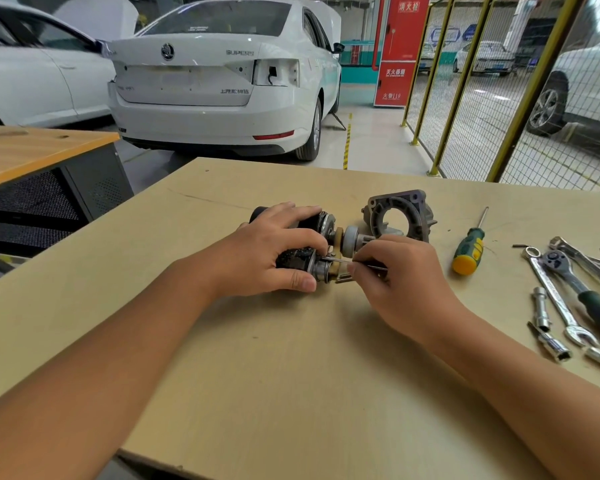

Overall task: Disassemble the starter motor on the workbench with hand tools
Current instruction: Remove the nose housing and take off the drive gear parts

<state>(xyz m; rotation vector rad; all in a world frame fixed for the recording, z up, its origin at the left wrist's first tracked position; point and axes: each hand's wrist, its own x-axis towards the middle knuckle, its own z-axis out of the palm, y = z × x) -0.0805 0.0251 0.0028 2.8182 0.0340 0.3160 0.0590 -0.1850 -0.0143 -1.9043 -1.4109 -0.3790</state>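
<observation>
The black starter motor (310,220) lies on its side in the middle of the workbench (291,358). My left hand (267,251) grips its body from above, thumb near the solenoid end. The shaft with its pale pinion gear (350,239) points right. My right hand (399,282) pinches a thin metal pin or pick (336,259), whose tip lies at the yellowish lever by the solenoid plunger. The removed grey drive-end housing (399,216) stands just behind my right hand.
A green-and-yellow screwdriver (470,249) lies right of the housing. Further right lie a ratchet (582,292), a combination wrench (558,299) and several sockets (551,344). A second bench (32,150) stands at the left; white cars and a yellow mesh fence stand beyond.
</observation>
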